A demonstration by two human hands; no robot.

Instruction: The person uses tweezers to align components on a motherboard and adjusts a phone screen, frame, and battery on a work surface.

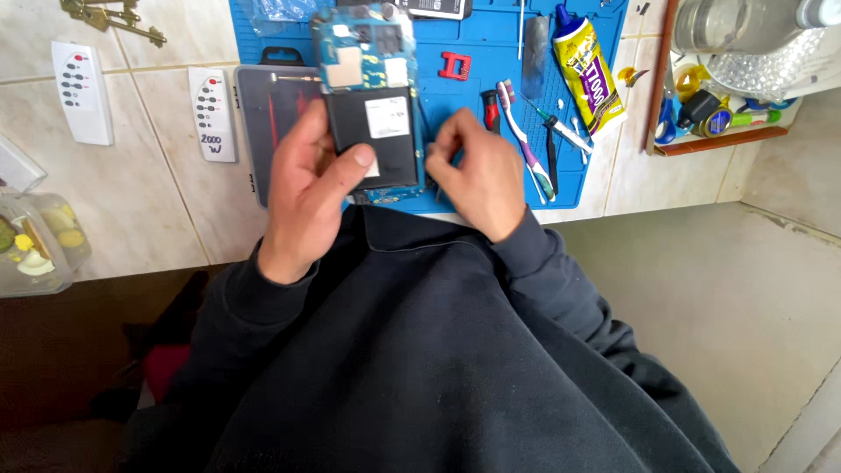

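Observation:
An opened phone (372, 96) lies over the near edge of a blue work mat (491, 52), its blue circuit board bare at the far end and a black battery with a white label filling the rest. My left hand (307, 188) grips the phone from the left, thumb pressed on the battery's near corner. My right hand (477, 175) rests at the phone's right edge, fingers curled and pinched against its side; whether it holds a small tool I cannot tell.
On the mat lie a toothbrush (524, 140), a red-handled screwdriver (491, 110), tweezers (561, 131), a glue tube (589, 74) and a small red part (455, 66). Two white remotes (81, 92) and keys (114, 17) lie left on the tiled counter. A tray of clutter (727, 114) stands right.

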